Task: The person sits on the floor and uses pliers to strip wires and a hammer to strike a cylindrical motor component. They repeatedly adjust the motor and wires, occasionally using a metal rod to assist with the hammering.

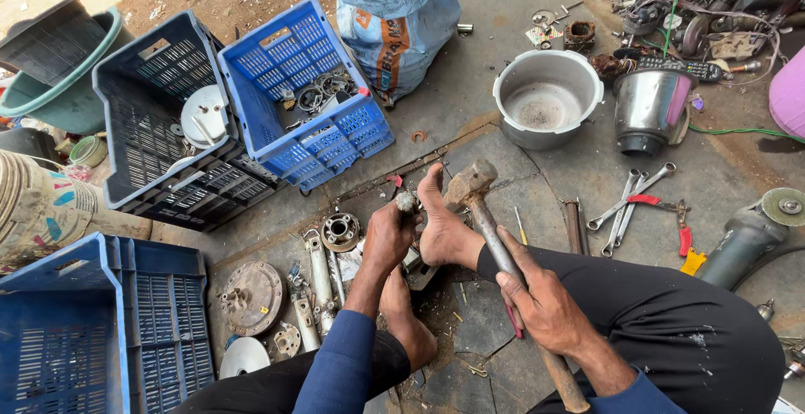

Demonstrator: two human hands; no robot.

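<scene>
The right hand [543,301] is closed around the wooden handle of a hammer [471,184] whose head is above the bare foot [440,230], while the left hand [387,236] pinches a small metal part [407,202] just beside the foot, on the stone floor [503,146].

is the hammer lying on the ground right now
No, the right hand grips the hammer by its handle, with the head raised beside the bare foot.
</scene>
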